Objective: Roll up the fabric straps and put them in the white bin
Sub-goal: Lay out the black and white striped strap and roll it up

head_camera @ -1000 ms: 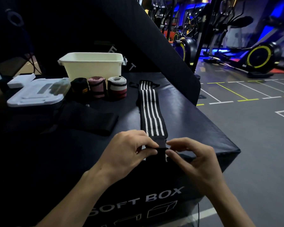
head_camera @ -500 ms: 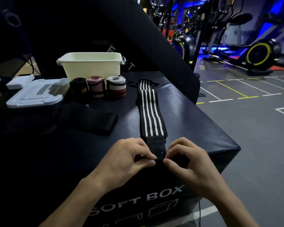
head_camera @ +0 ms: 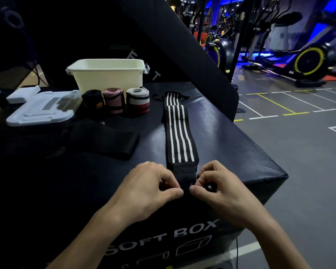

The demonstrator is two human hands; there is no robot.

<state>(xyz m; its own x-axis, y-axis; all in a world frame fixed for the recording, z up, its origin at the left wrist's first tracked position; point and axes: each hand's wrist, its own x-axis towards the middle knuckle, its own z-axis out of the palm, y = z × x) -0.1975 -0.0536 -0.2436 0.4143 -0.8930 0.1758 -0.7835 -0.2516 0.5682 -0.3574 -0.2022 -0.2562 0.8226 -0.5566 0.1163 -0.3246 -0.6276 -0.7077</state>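
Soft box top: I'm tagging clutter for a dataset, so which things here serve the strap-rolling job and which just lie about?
Job:
striped strap, pinched by left hand and right hand
three rolled straps
flat black strap
white bin

Lying about:
bin lid
white foam block
exercise machines

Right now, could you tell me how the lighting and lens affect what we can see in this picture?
Head view: dim overall, so the black strap nearly merges into the soft box; blue glow in the gym behind; wide-angle bending at the edges; hands and striped strap sharp.
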